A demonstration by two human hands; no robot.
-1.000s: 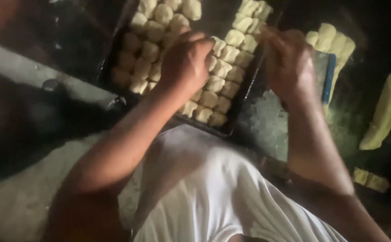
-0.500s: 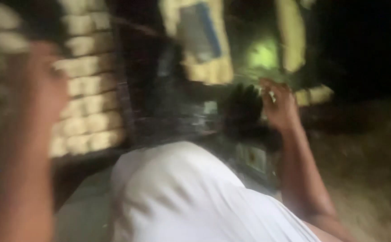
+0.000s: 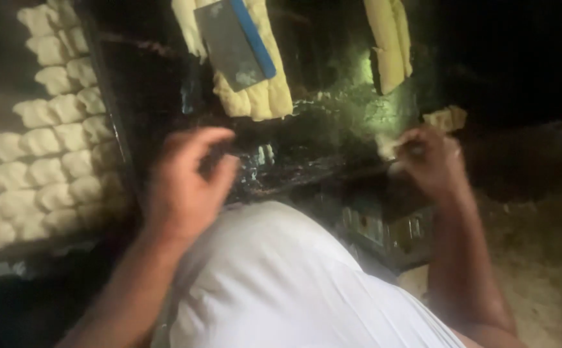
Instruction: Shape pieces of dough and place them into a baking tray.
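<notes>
In dim, blurred light the right hand (image 3: 430,160) pinches a small pale dough piece (image 3: 387,147) at the dark table (image 3: 332,122), the left hand (image 3: 187,183) hovers loosely curled and empty beside the tray (image 3: 110,122) of dough pieces (image 3: 49,148), cut off at the frame's left edge.

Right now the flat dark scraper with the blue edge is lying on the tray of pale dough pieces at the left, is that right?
Not quite. The flat dark scraper with the blue edge lies on the pale dough slab at the top middle of the head view, not on the tray of pale dough pieces at the left.
</notes>
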